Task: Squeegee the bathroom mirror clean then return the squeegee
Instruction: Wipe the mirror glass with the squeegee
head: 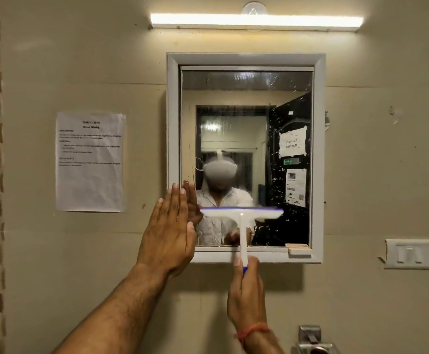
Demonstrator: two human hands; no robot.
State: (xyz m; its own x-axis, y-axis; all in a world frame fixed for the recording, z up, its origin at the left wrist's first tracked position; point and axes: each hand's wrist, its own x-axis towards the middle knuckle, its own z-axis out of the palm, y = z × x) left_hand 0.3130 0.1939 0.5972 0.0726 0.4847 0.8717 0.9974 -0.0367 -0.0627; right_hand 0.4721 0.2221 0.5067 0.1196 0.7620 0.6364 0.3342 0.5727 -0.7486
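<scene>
A white-framed bathroom mirror (246, 98) hangs on the beige wall, with water droplets over its right side and top. My right hand (246, 290) grips the handle of a white squeegee (242, 218) from below. Its blade, edged in blue, lies level against the lower part of the glass and looks blurred. My left hand (168, 231) is flat, fingers up, pressed on the frame's lower left corner and the wall beside it. The glass reflects a person in a white shirt and both hands.
A printed task sheet (90, 162) is taped to the wall left of the mirror. A tube light (256, 20) glows above it. A switch and socket plate (417, 254) sits at right. A metal fitting (310, 338) juts out below right.
</scene>
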